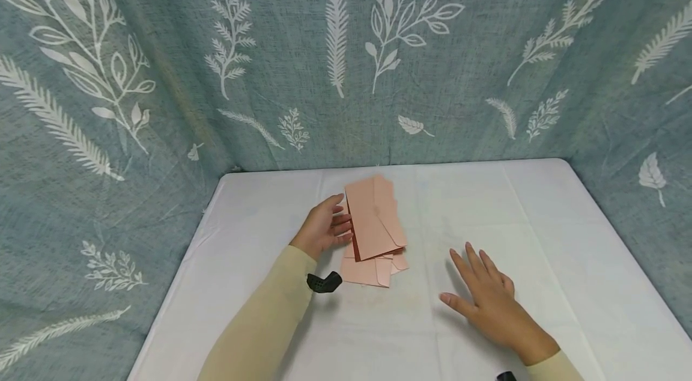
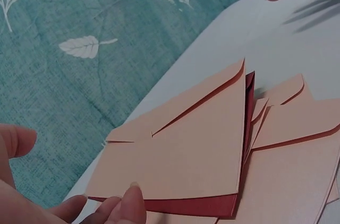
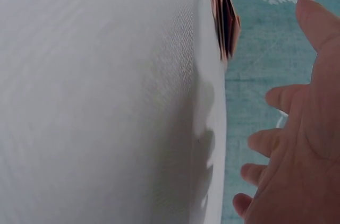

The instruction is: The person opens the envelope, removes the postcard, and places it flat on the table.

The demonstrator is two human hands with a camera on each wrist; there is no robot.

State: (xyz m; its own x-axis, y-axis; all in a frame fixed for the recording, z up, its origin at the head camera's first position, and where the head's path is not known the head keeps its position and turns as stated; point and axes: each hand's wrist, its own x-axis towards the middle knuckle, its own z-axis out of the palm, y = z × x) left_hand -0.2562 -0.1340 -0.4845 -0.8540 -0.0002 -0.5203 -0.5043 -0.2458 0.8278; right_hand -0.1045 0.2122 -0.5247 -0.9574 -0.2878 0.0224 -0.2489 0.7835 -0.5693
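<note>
Pile of envelopes is sitting mid-tabletop (image 1: 470, 207), towards the back edge and leaning out of square. Top pink envelope (image 1: 373, 222) is lying flap-side up, with a dark red layer (image 2: 194, 205) showing along its edge (separate envelope or lining, can't tell which). Lower pink envelopes (image 1: 364, 273) are poking out at the near end.

Left hand (image 1: 324, 228) is hanging loosely at the pile's left side, thumb apart from the fingers, gripping nothing. Fingertips are sitting right at the top envelope's edge; can't confirm contact. Right hand (image 1: 489, 303) is hovering above the tabletop, right of the pile and well apart, fingers spread wide, holding nothing.

Risks: nothing is bracing the pile's right side, so a push from the left hand could be skating the upper envelopes off the lower ones. The top flap (image 2: 202, 94) is standing slightly proud, so a careless fingertip could be catching and creasing it. Edges aren't lining up either, so a one-sided pinch could be picking up only some layers.
</note>
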